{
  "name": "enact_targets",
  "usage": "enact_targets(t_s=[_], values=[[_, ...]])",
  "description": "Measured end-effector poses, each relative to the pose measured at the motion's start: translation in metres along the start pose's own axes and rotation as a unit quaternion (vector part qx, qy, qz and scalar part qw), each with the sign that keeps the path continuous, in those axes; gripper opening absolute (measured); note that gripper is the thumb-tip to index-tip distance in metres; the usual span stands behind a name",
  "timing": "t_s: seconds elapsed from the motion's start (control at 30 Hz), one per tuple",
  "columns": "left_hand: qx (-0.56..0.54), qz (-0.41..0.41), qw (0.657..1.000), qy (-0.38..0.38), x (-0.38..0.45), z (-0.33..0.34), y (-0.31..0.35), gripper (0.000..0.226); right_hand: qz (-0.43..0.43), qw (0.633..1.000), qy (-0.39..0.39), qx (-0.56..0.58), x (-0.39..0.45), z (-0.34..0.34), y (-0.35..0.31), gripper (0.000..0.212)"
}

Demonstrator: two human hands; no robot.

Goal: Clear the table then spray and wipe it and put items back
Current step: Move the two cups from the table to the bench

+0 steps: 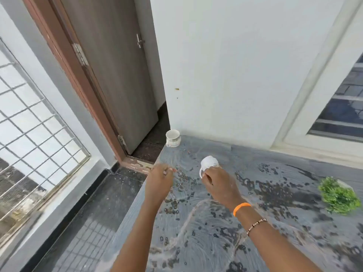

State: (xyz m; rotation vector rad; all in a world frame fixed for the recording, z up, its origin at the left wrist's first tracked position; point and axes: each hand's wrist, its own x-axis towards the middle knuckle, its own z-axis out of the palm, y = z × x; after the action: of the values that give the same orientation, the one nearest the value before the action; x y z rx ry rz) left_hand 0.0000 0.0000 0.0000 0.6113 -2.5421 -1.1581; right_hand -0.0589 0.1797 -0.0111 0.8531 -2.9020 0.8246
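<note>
On the wet table (216, 242), right hand (218, 183) fingers gripping cup (209, 163), left hand (159, 181) fingers curled, plant (337, 195) nearby.

bright, even daylight, soft and cool, coming mostly from the grilled window (37, 122) on the left. no hard shadows; only faint, diffuse shade under the forearms. pale sheen and swirled streaks across the wet table (255, 213), mild glare near the bottom edge. washed-out white wall (235, 55), little texture. strong wide-angle bending: door frame (78, 85) and window lines leaning and curving toward the edges. motion blur on the left hand (159, 183), the right hand (220, 185) and its white cup (209, 162); plant (337, 195) soft, corners smeared.
</note>
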Motion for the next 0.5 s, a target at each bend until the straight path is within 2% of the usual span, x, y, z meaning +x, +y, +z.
enact_targets(t_s=[0.1, 0.13, 0.23, 0.37, 0.43, 0.5], values=[[0.001, -0.037, 0.999, -0.034, 0.037, 0.008, -0.025, 0.023, 0.126, 0.992, -0.008, 0.005, 0.021, 0.032, 0.01, 0.044], [0.003, -0.053, 0.997, -0.054, 0.049, 0.011, -0.033, 0.023, 0.174, 0.984, -0.028, 0.001, 0.025, 0.04, 0.012, 0.044], [-0.026, -0.063, 0.993, -0.099, 0.082, 0.023, -0.055, 0.02, 0.279, 0.96, -0.016, 0.01, 0.038, 0.065, 0.018, 0.047], [-0.077, -0.096, 0.981, -0.152, 0.126, 0.037, -0.064, 0.031, 0.379, 0.923, 0.031, 0.058, 0.05, 0.087, 0.026, 0.042], [-0.129, -0.133, 0.97, -0.155, 0.144, 0.042, -0.064, 0.025, 0.412, 0.906, 0.054, 0.081, 0.054, 0.093, 0.028, 0.041], [-0.132, -0.133, 0.973, -0.138, 0.16, 0.047, -0.067, 0.041, 0.437, 0.89, 0.071, 0.105, 0.058, 0.096, 0.029, 0.039]])
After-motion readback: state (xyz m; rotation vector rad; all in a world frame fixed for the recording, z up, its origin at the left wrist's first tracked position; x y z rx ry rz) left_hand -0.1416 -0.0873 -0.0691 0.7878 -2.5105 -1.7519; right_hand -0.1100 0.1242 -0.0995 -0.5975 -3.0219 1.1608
